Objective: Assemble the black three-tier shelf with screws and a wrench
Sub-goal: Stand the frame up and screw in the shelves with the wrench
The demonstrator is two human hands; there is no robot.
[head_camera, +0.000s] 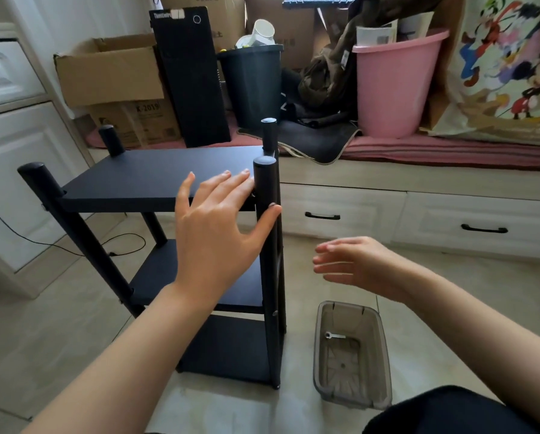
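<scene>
We are bracing the shelf (156, 177), left hand (218, 233) spread on its upright near-right post (267, 220); right hand (353, 264), loose-fingered and holding nothing, is hovering nearer the wrench (334, 335) below.

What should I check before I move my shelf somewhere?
1. All three boards on the shelf are in place: ok.
2. Shelf stands upright on the floor: ok.
3. Left hand steadies it: fingers lie on the top board, thumb on the front post: ok.
4. Right hand grips the shelf: not ok, it is open, holds nothing and is beside the post.
5. Wrench put away: ok, it lies in the clear bin.
6. Screws tight: cannot tell.
</scene>
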